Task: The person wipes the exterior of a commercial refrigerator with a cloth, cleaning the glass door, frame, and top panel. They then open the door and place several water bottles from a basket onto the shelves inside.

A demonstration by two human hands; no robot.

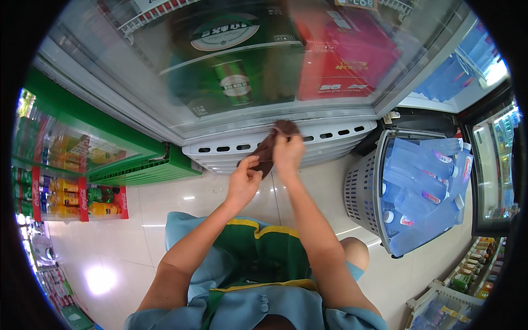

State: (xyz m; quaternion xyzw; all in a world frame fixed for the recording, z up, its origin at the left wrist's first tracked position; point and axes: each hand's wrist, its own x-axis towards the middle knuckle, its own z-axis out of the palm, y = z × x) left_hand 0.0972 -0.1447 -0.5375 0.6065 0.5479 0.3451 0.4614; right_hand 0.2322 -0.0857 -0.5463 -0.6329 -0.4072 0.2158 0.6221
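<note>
A dark brown cloth (267, 150) stretches between my two hands, partly bunched up. My right hand (288, 152) grips its upper end, close to the lower edge of a glass fridge door (255, 111). Pinched between the thumb and fingers of my left hand (244, 179) is the lower end of the cloth. Just beyond both hands runs the white slotted base panel (222, 149) of the fridge. Behind the glass stand a green beer carton (247, 78) and a red carton (346, 62).
To the right, a grey plastic basket (363, 185) holds several bottles of water (416, 173). Beside it an open fridge door (489, 165) juts out. A green drinks cooler (152, 165) stands at the left, near red racks of bottles (82, 198). Pale floor tiles (165, 198) lie beneath.
</note>
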